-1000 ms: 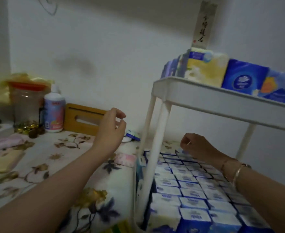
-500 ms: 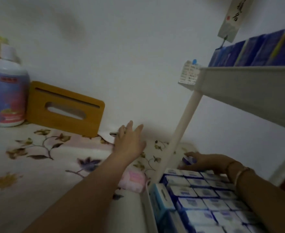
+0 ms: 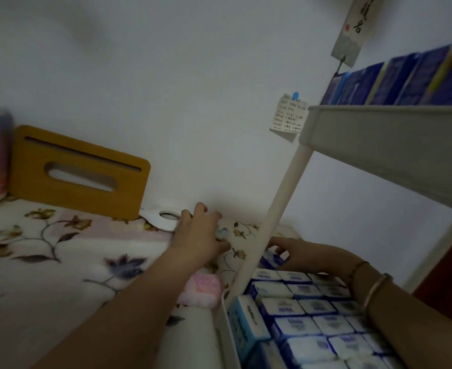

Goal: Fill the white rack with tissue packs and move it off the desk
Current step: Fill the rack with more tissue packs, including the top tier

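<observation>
The left hand [image 3: 201, 235] closes its grip on a small pale-blue tissue pack [image 3: 221, 231] lying on the flowered surface [image 3: 46, 262], beside the white plastic two-tier rack [image 3: 390, 145]. The right hand [image 3: 307, 253] pinches a blue pack [image 3: 270, 259] at the lower tier's far end. This tier looks nearly full, so forcing in another pack may push its neighbours out.

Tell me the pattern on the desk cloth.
Floral: brown and purple flowers on a cream desk cloth, clearest in the head view.
</observation>
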`<action>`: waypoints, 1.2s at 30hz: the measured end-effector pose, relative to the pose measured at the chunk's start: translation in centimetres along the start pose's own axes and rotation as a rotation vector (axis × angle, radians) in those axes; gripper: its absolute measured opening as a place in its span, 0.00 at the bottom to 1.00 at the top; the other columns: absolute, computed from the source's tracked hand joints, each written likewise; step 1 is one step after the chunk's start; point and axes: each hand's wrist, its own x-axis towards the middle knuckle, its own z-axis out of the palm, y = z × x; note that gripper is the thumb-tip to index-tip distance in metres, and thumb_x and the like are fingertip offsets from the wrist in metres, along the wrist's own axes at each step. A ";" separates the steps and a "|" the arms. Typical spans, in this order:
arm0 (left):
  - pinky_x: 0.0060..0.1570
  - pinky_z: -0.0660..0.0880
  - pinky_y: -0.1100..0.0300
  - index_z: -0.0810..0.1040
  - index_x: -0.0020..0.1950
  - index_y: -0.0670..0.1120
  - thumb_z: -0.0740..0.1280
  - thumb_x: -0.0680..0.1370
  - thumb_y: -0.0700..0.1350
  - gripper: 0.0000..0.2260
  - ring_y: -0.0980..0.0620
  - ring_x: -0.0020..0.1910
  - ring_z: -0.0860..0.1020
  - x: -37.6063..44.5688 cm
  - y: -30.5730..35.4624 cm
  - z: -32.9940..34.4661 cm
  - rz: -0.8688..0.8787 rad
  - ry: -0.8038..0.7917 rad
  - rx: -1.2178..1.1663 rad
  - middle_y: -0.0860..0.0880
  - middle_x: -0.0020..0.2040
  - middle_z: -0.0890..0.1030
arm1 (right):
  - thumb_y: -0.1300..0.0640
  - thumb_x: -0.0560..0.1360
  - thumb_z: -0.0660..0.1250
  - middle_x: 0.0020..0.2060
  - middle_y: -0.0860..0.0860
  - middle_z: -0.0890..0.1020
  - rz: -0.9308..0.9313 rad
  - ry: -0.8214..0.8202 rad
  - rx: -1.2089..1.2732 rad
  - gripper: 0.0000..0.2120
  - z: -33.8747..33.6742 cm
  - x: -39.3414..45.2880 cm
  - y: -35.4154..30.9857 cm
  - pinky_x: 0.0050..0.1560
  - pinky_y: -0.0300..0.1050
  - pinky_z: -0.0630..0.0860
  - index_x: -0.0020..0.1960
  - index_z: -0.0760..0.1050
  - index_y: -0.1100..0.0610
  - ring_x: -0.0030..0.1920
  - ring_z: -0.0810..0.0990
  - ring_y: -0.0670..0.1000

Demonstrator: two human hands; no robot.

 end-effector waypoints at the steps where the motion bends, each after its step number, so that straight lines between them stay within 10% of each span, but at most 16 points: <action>1: 0.62 0.67 0.51 0.67 0.71 0.54 0.65 0.73 0.58 0.27 0.41 0.63 0.63 -0.1 0.3 -0.4 -0.035 -0.017 -0.073 0.46 0.66 0.65 | 0.47 0.75 0.68 0.67 0.51 0.69 -0.014 -0.006 0.029 0.28 -0.1 -0.3 -0.6 0.64 0.48 0.73 0.71 0.61 0.42 0.62 0.74 0.52; 5: 0.56 0.60 0.52 0.70 0.67 0.55 0.58 0.74 0.64 0.24 0.40 0.62 0.66 -0.1 1.1 -1.9 -0.133 -0.054 -0.174 0.44 0.62 0.72 | 0.37 0.74 0.62 0.68 0.48 0.68 -0.047 -0.116 0.063 0.26 -0.5 -0.7 -2.4 0.66 0.50 0.70 0.70 0.61 0.39 0.65 0.71 0.51; 12: 0.53 0.63 0.55 0.70 0.60 0.53 0.63 0.74 0.64 0.20 0.39 0.62 0.65 -3.5 1.3 -4.8 -0.277 -0.023 -0.259 0.43 0.60 0.69 | 0.50 0.79 0.61 0.71 0.54 0.65 -0.282 -0.100 -0.107 0.21 0.8 1.1 -4.8 0.72 0.58 0.59 0.71 0.63 0.46 0.71 0.64 0.55; 21: 0.49 0.73 0.53 0.67 0.49 0.48 0.68 0.71 0.63 0.21 0.42 0.53 0.75 -8.4 1.0 -7.9 -0.318 0.122 -0.286 0.42 0.55 0.74 | 0.62 0.81 0.58 0.50 0.42 0.73 -0.322 -0.114 -0.152 0.11 0.6 -0.1 -7.5 0.66 0.47 0.66 0.56 0.70 0.47 0.58 0.69 0.49; 29: 0.44 0.71 0.55 0.70 0.52 0.51 0.67 0.71 0.64 0.20 0.46 0.52 0.75 -11.7 2.6 -10.6 -0.263 0.155 -0.249 0.46 0.54 0.75 | 0.44 0.68 0.71 0.56 0.55 0.78 -0.198 0.342 0.132 0.27 0.5 3.6 -4.8 0.54 0.44 0.76 0.61 0.74 0.58 0.56 0.77 0.55; 33: 0.32 0.64 0.60 0.69 0.47 0.49 0.67 0.73 0.63 0.19 0.54 0.35 0.70 -14.5 5.2 -12.8 -0.225 0.185 -0.253 0.50 0.40 0.73 | 0.49 0.68 0.71 0.39 0.55 0.79 -0.405 0.553 0.116 0.09 -0.7 -1.4 -5.4 0.44 0.47 0.73 0.38 0.70 0.48 0.41 0.77 0.54; 36: 0.31 0.63 0.60 0.68 0.47 0.48 0.65 0.72 0.65 0.21 0.55 0.32 0.68 -17.1 7.5 -14.6 -0.208 0.151 -0.221 0.51 0.36 0.71 | 0.46 0.68 0.71 0.39 0.49 0.78 -0.572 0.678 0.213 0.10 -0.8 -8.4 -5.6 0.42 0.53 0.77 0.42 0.69 0.42 0.39 0.78 0.51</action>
